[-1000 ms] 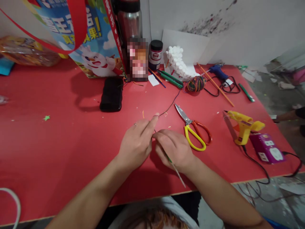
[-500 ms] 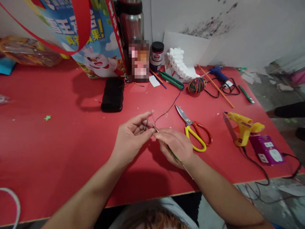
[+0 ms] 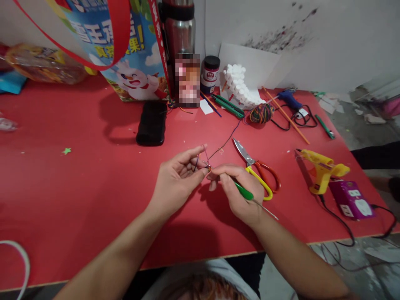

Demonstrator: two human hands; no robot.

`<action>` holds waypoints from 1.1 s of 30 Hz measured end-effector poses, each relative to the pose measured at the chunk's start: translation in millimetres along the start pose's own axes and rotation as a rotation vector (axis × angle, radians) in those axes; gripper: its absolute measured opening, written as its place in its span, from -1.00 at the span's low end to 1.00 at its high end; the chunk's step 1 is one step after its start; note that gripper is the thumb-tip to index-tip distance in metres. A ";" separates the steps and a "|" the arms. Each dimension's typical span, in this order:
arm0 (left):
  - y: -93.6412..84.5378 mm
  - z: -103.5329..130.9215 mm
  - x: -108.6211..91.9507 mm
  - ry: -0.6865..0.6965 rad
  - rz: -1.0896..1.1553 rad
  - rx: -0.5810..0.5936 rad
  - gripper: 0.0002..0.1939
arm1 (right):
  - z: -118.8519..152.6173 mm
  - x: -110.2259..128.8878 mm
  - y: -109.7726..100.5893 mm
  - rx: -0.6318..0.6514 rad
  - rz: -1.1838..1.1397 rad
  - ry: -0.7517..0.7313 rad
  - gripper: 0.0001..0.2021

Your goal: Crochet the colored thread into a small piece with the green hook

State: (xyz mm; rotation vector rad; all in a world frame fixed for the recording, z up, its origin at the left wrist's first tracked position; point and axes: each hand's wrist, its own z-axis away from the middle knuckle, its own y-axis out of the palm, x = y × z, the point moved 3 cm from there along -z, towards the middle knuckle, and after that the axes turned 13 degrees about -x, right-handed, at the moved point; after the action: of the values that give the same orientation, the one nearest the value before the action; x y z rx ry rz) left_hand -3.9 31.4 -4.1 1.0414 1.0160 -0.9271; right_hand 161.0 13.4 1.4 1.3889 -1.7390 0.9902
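My left hand (image 3: 176,177) pinches a tiny piece of yarn work (image 3: 209,168) between thumb and fingers, while a strand of yarn (image 3: 231,135) loops over its raised index finger. From there the strand runs back to a multicoloured yarn ball (image 3: 261,113). A crochet hook with a green handle (image 3: 243,191) is in the closed fingers of my right hand (image 3: 242,191); its thin metal rear end sticks out past the wrist. The hook's front tip, close to the yarn work, is too small to make out. Scissors (image 3: 259,171) with red and yellow handles lie just beyond my right hand.
On the red table (image 3: 78,200) are a black case (image 3: 151,123), a blurred-out upright item, a paint jar (image 3: 210,75), a green cutter (image 3: 229,106) and a white model (image 3: 240,85). At right lie a yellow glue gun (image 3: 321,166) and a purple power block (image 3: 351,199) with cords.
My right hand has turned and drawn slightly right, so more of the hook's green handle shows. My left hand keeps its pinch. The whole view has shifted slightly.
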 end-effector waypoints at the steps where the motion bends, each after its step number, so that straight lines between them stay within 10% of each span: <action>1: -0.5 -0.3 1.9 -0.016 0.016 0.005 -0.49 | 0.1 -0.6 0.0 -0.003 -0.026 0.009 -0.83; 15: -2.6 -1.0 8.4 -0.018 0.018 -0.013 -0.52 | -2.2 -2.5 0.3 -0.007 -0.097 0.107 -0.85; 33: -5.1 4.1 8.1 0.400 -0.387 -0.041 -0.51 | -4.2 -1.5 -4.3 0.009 0.098 0.059 -0.87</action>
State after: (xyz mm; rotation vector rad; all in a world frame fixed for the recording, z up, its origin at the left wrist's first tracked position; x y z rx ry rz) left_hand -5.6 25.3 -12.2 1.0367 1.6043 -1.0231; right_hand 165.7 17.2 2.7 1.2768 -1.7750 1.0827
